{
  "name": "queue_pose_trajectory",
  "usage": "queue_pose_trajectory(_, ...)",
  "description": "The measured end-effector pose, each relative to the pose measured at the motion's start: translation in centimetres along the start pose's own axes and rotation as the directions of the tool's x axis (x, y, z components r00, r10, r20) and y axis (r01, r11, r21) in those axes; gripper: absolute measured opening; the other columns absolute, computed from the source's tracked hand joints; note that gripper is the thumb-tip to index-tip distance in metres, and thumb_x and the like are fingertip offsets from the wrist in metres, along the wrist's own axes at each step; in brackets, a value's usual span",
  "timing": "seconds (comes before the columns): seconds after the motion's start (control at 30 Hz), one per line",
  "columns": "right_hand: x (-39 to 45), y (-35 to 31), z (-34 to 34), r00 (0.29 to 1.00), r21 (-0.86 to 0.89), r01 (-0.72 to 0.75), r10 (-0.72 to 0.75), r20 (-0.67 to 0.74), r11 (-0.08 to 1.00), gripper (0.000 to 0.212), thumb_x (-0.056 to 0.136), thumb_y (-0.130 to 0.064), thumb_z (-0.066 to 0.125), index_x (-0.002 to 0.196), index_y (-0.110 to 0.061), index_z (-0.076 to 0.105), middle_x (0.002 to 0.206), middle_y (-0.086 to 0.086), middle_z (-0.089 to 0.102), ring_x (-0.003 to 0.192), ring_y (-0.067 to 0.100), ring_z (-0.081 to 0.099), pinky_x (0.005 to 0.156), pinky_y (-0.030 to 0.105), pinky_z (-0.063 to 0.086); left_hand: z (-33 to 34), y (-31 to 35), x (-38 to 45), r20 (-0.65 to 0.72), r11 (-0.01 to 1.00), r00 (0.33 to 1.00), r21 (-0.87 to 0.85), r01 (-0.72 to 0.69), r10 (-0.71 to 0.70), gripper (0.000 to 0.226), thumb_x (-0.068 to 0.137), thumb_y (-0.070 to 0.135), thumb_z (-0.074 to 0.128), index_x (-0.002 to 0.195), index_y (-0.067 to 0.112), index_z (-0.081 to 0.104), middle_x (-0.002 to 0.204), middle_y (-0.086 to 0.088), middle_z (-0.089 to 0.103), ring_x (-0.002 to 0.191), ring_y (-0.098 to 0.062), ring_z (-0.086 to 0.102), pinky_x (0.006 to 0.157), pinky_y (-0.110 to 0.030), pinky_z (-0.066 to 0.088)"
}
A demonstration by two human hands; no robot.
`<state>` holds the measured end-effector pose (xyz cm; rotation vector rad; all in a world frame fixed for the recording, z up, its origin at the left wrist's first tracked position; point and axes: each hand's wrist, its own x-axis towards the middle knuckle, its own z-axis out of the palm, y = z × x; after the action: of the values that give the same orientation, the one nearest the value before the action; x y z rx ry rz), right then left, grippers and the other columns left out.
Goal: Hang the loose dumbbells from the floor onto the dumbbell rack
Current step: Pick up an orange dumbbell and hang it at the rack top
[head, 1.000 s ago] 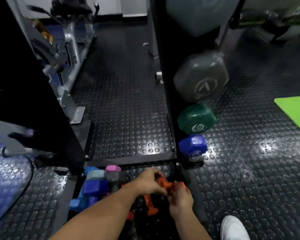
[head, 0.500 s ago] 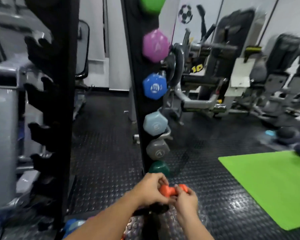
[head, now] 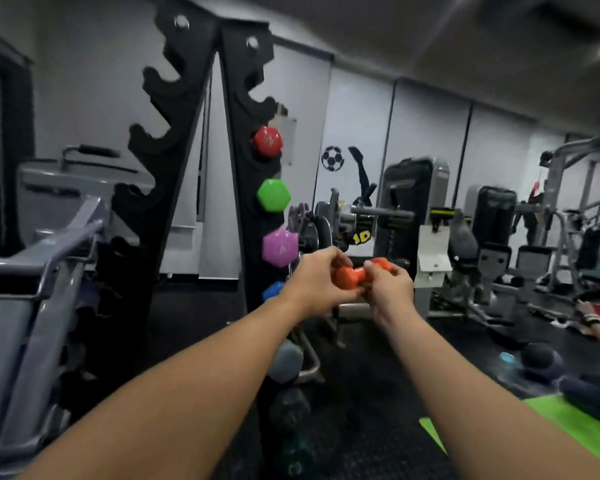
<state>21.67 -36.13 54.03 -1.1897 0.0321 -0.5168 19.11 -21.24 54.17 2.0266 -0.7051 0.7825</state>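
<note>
A small orange dumbbell [head: 351, 276] is held level in front of me by both hands. My left hand [head: 317, 279] grips its left end and my right hand [head: 388, 287] grips its right end. The hands are just right of the tall black dumbbell rack [head: 240, 188]. On the rack's right upright hang a red dumbbell [head: 267, 142], a green one [head: 273, 195], a purple one [head: 279, 247] and a blue one [head: 272, 291], partly hidden by my left wrist. Grey and dark dumbbells hang lower down. The rack's top notches and its left upright [head: 160, 140] hold nothing.
Grey gym machine frames [head: 32, 278] stand at the left, close to the rack. Weight machines [head: 413, 216] fill the back and right. A green mat [head: 568, 427] lies on the floor at the lower right, with dark balls [head: 541, 358] beside it.
Both hands have lifted the orange dumbbell from floor level up to about the purple dumbbell's height. My view has tilted up from the floor to the top of the rack.
</note>
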Motion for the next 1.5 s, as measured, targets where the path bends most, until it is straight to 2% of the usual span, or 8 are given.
queue_pose_trajectory(0.2, 2.4, -11.4, 7.1, 0.983, 0.098, 0.056, -0.072, 0.168, 0.994, 0.023, 0.092, -0.006, 0.069, 0.112, -0.003, 0.056, 0.077, 0.017, 0.064, 0.054, 0.024, 0.06, 0.05, 0.034, 0.051, -7.7, 4.9, 8.5, -0.157, 0.982, 0.977, 0.144, -0.119, 0.142, 0.054, 0.064, 0.042, 0.091, 0.107, 0.022, 0.065, 0.098, 0.004, 0.072, 0.089, -0.009, 0.069, 0.084, -0.031, 0.059)
queue_pose_trajectory(0.37, 3.6, -16.5, 13.0, 0.957, 0.086, 0.093, -0.113, 0.266, 0.992, 0.024, 0.09, -0.004, 0.072, 0.108, -0.006, 0.055, 0.094, 0.018, 0.065, 0.077, 0.036, 0.071, 0.076, 0.048, 0.061, -12.7, 5.9, 12.5, -0.239, 0.966, 0.956, 0.231, -0.117, 0.173, 0.059, 0.064, 0.051, 0.089, 0.109, 0.024, 0.063, 0.101, 0.006, 0.07, 0.091, -0.009, 0.068, 0.084, -0.032, 0.06)
queue_pose_trajectory(0.57, 5.8, -18.1, 20.2, 0.899, -0.03, 0.184, -0.156, 0.41, 0.982, 0.013, 0.09, 0.005, 0.059, 0.094, -0.008, 0.06, 0.088, 0.011, 0.063, 0.065, 0.018, 0.063, 0.054, 0.026, 0.057, -17.7, 3.7, 15.4, -0.33, 0.912, 0.913, 0.4, -0.094, 0.238, 0.055, 0.069, 0.054, 0.084, 0.112, 0.025, 0.065, 0.103, 0.007, 0.072, 0.094, -0.01, 0.067, 0.088, -0.034, 0.057)
queue_pose_trajectory(0.77, 7.8, -21.8, 27.3, 0.873, 0.063, 0.292, -0.293, 0.39, 0.954, 0.007, 0.089, -0.004, 0.07, 0.095, -0.006, 0.072, 0.093, 0.013, 0.072, 0.073, 0.02, 0.069, 0.063, 0.029, 0.058, -22.2, 3.7, 19.7, -0.444, 0.812, 0.821, 0.583, -0.039, 0.358, 0.061, 0.073, 0.067, 0.073, 0.118, 0.026, 0.064, 0.109, 0.003, 0.07, 0.106, -0.017, 0.061, 0.096, -0.038, 0.049)
queue_pose_trajectory(0.9, 7.8, -23.6, 29.5, 0.857, 0.027, 0.316, -0.297, 0.42, 0.948, 0.003, 0.091, -0.005, 0.069, 0.089, -0.003, 0.07, 0.075, 0.01, 0.065, 0.057, 0.016, 0.061, 0.048, 0.022, 0.049, -23.0, 3.6, 20.7, -0.525, 0.786, 0.759, 0.617, 0.028, 0.385, 0.061, 0.073, 0.071, 0.071, 0.117, 0.029, 0.064, 0.106, 0.005, 0.07, 0.104, -0.016, 0.058, 0.096, -0.034, 0.046)
queue_pose_trajectory(1.07, 8.2, -22.2, 31.7, 0.878, -0.04, 0.255, -0.214, 0.428, 0.966, 0.012, 0.085, 0.002, 0.065, 0.095, 0.0, 0.069, 0.079, 0.015, 0.063, 0.055, 0.02, 0.062, 0.041, 0.02, 0.049, -23.5, 1.5, 19.2, -0.68, 0.894, 0.641, 0.446, -0.024, 0.356, 0.056, 0.088, 0.056, 0.065, 0.127, 0.015, 0.061, 0.126, -0.001, 0.058, 0.12, -0.016, 0.05, 0.103, -0.031, 0.043)
queue_pose_trajectory(1.33, 9.7, -19.9, 33.7, 0.852, -0.105, 0.252, -0.169, 0.496, 0.962, 0.017, 0.079, -0.003, 0.062, 0.096, 0.001, 0.067, 0.09, 0.02, 0.069, 0.078, 0.031, 0.07, 0.08, 0.042, 0.063, -21.9, -0.3, 19.1, -0.489, 0.975, 0.848, -0.18, 0.129, -0.203, 0.062, 0.106, 0.054, 0.015, 0.161, 0.025, 0.012, 0.165, 0.001, 0.022, 0.152, -0.019, 0.02, 0.12, -0.029, 0.013)
queue_pose_trajectory(1.5, 10.5, -21.3, 33.7, 0.847, -0.081, 0.251, -0.178, 0.501, 0.965, 0.006, 0.094, -0.003, 0.058, 0.096, -0.005, 0.064, 0.095, 0.013, 0.064, 0.067, 0.02, 0.063, 0.051, 0.027, 0.057, -21.7, -1.0, 19.5, -0.503, 0.977, 0.843, -0.187, 0.106, -0.188, 0.062, 0.105, 0.054, 0.014, 0.16, 0.025, 0.012, 0.166, 0.003, 0.021, 0.152, -0.017, 0.019, 0.119, -0.027, 0.012)
